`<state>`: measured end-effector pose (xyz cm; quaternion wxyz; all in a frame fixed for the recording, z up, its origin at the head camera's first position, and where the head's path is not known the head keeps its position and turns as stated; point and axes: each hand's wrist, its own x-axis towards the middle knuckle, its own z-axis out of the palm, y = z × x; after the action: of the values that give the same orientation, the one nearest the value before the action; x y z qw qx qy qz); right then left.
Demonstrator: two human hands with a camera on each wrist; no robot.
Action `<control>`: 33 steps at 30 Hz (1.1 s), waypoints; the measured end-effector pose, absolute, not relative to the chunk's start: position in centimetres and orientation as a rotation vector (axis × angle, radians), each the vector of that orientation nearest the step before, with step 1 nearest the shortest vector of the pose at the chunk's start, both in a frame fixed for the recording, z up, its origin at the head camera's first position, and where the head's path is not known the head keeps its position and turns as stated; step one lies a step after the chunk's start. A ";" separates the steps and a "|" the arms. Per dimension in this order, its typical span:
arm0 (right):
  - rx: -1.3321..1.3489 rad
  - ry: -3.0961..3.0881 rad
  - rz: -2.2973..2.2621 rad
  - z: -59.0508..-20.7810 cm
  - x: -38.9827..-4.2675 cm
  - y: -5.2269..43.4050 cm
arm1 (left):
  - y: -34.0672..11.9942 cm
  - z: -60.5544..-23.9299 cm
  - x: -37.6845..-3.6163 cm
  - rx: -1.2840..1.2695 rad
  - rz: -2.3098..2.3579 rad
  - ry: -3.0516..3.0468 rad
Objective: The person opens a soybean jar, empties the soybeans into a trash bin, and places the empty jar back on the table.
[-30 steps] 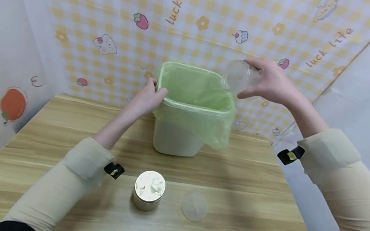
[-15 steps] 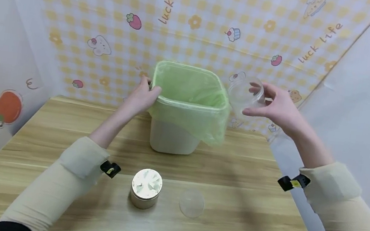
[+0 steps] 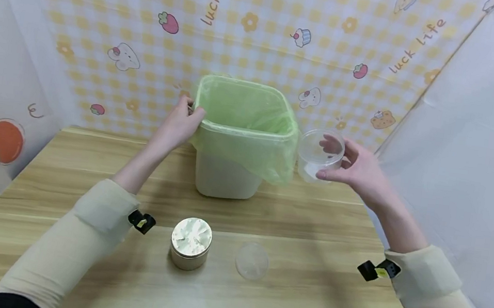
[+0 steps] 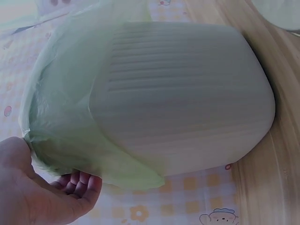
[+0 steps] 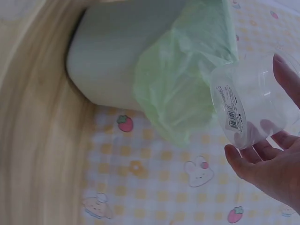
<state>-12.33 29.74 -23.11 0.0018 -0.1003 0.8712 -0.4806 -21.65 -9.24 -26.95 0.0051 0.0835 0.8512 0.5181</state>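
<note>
My right hand (image 3: 359, 170) has its grip curled round a clear plastic jar (image 3: 320, 155), thumb below and fingers behind it; the jar is tipped with its open mouth toward me, held off the desk just beside the right side of the bin (image 3: 236, 137). In the right wrist view the jar (image 5: 253, 101) shows a small printed label on its base. My left hand (image 3: 179, 125) grips the bin's left rim, fingers hooked over the edge and pinching the green bag (image 3: 251, 123) that lines the bin and drapes over its walls.

The bin stands at the far middle of a wooden desk (image 3: 303, 296). Behind it hangs a yellow checked backdrop (image 3: 292, 24) with cartoon prints; pale sheets close off both sides.

Nearer me on the desk stand a round tin (image 3: 190, 243) filled with something white and, just beside it to the right, a clear lid (image 3: 252, 261) lying flat. Both are well apart from either hand.
</note>
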 end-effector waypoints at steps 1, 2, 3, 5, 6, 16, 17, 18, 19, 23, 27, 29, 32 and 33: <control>-0.313 2.722 -1.510 -23.7 -12.2 29.7 | -9.3 -27.0 -21.6 0.262 1.621 2.673; -0.311 2.713 -1.515 -24.3 -12.0 29.7 | -9.3 -27.1 -21.6 0.264 1.621 2.680; -0.312 2.697 -1.528 -24.8 -11.9 29.8 | -9.4 -27.2 -21.6 0.268 1.616 2.691; -0.307 2.668 -1.546 -25.7 -11.6 30.0 | -9.4 -27.4 -21.6 0.276 1.607 2.709; -0.303 2.660 -1.553 -26.1 -11.4 30.1 | -9.4 -27.5 -21.7 0.279 1.605 2.716; -0.362 2.611 -1.508 -30.1 -10.2 31.0 | -9.6 -27.9 -21.2 0.303 1.551 2.778; -0.362 2.604 -1.511 -30.5 -10.0 31.1 | -9.7 -27.9 -21.1 0.315 1.543 2.789; -0.362 2.596 -1.512 -30.9 -9.9 31.3 | -9.7 -27.9 -21.0 0.324 1.539 2.797; -0.359 2.591 -1.509 -31.3 -9.7 31.5 | -9.7 -27.9 -20.9 0.335 1.534 2.806; -0.356 2.565 -1.489 -32.7 -9.2 32.1 | -9.9 -27.9 -20.5 0.351 1.527 2.834; -0.376 2.545 -1.431 -34.3 -8.6 32.5 | -10.2 -28.1 -19.9 0.350 1.502 2.872; -0.395 2.527 -1.407 -35.1 -8.3 32.7 | -10.4 -28.2 -19.6 0.359 1.488 2.889; -0.431 2.501 -1.372 -36.5 -7.7 33.0 | -10.5 -28.4 -19.1 0.390 1.480 2.910; -0.446 2.487 -1.370 -37.0 -7.5 33.1 | -10.6 -28.5 -19.0 0.396 1.476 2.917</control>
<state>-7.50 33.11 -37.02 0.1333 -0.1537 0.8575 -0.4725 -19.02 -10.58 -28.55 -0.0759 0.1199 0.8832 0.4470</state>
